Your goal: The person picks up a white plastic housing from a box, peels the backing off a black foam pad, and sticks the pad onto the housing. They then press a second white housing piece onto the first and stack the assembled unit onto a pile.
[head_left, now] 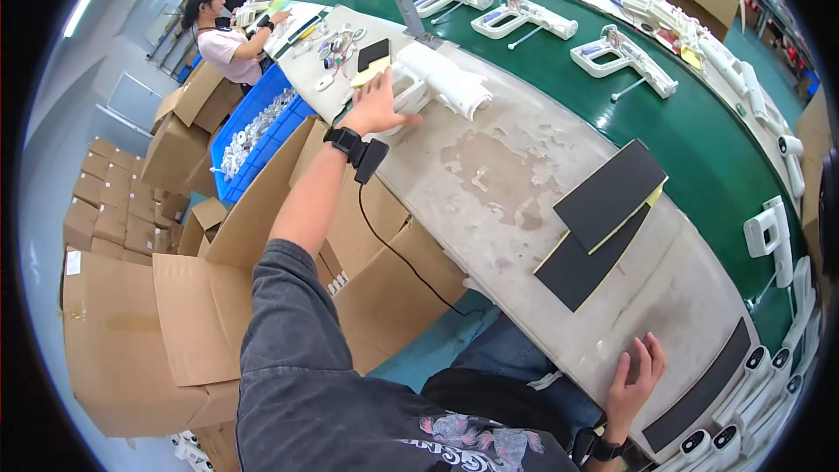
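My left hand [374,109] reaches across to the far left of the workbench, its fingers spread, right at the handle side of a white plastic housing [447,79]. Whether the fingertips touch that housing I cannot tell. Just beyond the fingers lie a yellow piece [370,73] and a black pad [374,54]. Near the bench's front edge, on the right, my right hand [636,380] rests with fingers apart and nothing in it. Beside it is a long black strip [699,389]. Two black sheets with yellow edges [603,218] overlap on the bench between my hands.
A green conveyor [551,57] runs behind the bench, carrying white gun-shaped housings [524,17]. Several white handheld devices [752,385] crowd the right end. Open cardboard boxes [197,315] and a blue bin of small parts [253,135] stand left. A person [229,44] works farther along.
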A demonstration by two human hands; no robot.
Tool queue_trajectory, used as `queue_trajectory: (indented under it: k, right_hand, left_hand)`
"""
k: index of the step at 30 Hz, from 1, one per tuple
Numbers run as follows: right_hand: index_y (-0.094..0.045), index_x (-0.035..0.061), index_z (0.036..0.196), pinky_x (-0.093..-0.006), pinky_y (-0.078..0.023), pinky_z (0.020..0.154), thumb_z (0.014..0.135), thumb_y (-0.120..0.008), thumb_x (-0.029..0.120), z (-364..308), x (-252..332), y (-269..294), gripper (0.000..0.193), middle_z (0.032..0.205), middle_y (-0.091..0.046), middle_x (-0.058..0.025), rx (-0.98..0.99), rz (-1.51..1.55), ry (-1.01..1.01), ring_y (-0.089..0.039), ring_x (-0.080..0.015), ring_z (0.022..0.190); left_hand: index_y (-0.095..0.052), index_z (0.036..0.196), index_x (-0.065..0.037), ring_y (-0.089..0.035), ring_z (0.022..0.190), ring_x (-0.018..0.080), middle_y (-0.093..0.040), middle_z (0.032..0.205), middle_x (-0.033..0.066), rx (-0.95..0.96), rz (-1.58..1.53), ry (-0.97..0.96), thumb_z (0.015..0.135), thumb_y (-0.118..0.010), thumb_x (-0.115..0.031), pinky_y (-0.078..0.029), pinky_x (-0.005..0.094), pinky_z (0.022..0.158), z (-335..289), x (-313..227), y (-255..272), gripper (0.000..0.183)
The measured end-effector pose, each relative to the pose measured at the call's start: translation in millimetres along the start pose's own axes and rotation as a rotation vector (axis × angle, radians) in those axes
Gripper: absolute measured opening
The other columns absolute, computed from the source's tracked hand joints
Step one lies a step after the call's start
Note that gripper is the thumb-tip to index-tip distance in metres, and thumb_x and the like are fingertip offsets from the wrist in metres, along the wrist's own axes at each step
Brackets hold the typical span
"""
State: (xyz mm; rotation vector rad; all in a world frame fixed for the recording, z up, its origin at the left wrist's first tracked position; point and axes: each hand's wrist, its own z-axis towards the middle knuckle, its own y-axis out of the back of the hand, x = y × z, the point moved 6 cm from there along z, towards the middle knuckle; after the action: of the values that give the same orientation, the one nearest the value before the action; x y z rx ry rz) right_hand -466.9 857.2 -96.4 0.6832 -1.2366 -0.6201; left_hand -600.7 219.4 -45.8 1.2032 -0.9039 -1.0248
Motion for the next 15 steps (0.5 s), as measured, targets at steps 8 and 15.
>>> queue_trajectory:
  k: [8, 15]
  right_hand:
    - [-0.065, -0.0003, 0.116, -0.0419, -0.037, 0.110, 0.092, -0.063, 0.004, 1.9, -5.6, 4.3, 0.025, 0.131, -0.059, -0.0145, -0.019, 0.075, 0.012, -0.050, -0.0330, 0.128]
    - [-0.065, -0.0008, 0.112, -0.0417, -0.038, 0.110, 0.091, -0.062, 0.002, 2.4, -5.7, 6.2, 0.022, 0.130, -0.060, -0.0138, -0.012, 0.108, -0.014, -0.050, -0.0325, 0.128]
  left_hand:
    - [-0.051, 0.134, 0.007, -0.065, 0.113, 0.0364, -0.062, 0.125, 0.0306, 0.176, -0.111, 0.321, 0.064, -0.081, -0.068, -0.049, 0.0395, 0.098, 25.8, 33.9, 3.4, 0.107]
    - [-0.021, 0.145, 0.017, -0.052, 0.129, 0.0361, -0.051, 0.134, 0.0341, 0.193, -0.136, 0.351, 0.055, -0.089, -0.062, -0.040, 0.0394, 0.111, 10.9, 15.1, -13.7, 0.137]
